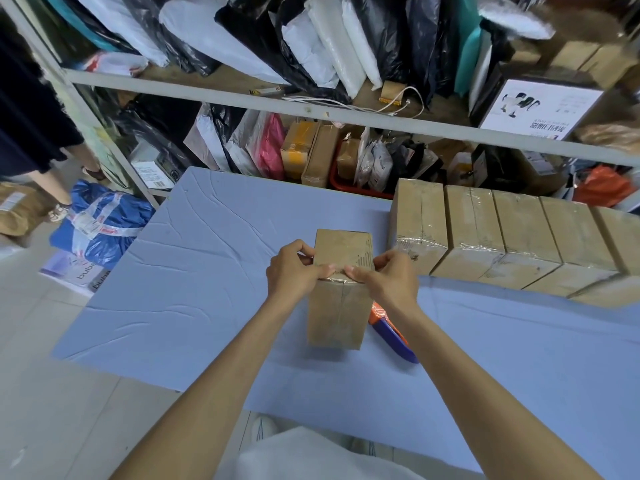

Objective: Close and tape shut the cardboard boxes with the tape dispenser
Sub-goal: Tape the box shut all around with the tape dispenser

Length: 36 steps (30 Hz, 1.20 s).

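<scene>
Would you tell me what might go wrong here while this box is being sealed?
1. The cardboard box stands tall on a small base, gripped only at its top edge by the left hand and right hand; pressing down could tip it.
2. The tape dispenser lies beside the box under the right forearm, which might snag or knock it.

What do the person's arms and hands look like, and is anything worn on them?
The left arm and right arm are bare, with no sleeves showing. The left hand and right hand have no gloves, and no rings, watch or bracelet are visible.
</scene>
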### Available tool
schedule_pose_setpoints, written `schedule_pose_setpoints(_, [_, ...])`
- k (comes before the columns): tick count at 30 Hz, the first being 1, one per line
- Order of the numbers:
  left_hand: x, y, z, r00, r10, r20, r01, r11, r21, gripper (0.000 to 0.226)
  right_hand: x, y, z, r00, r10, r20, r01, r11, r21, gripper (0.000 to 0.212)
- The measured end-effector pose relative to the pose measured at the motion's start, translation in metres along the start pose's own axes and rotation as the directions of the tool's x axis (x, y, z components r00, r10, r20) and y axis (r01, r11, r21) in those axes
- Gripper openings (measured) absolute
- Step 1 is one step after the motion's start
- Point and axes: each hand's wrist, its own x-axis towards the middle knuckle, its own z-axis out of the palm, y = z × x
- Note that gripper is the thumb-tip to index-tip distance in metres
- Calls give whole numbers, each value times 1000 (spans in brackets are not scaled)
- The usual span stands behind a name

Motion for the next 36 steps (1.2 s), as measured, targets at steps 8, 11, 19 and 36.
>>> schedule_pose_setpoints(8, [-3,-4,1,999,9,-43,-10,1000,-24,28,0,8,0,1000,3,-8,-2,992,123,21])
schedule_pose_setpoints(11, [-6,-3,3,998,14,-63,-15,1000,-20,19,-1,9,0,999,-36,-5,37,995,98,12])
schedule_pose_setpoints(19, [-12,-4,7,989,112,-92,-109,993,37,11,-2,7,1,991,-135,-12,134,990,-34,24])
schedule_pose_setpoints(36, [14,-11,-9,999,33,-6,-34,995,-94,21,-6,37,3,982,-150,114,130,977,169,24])
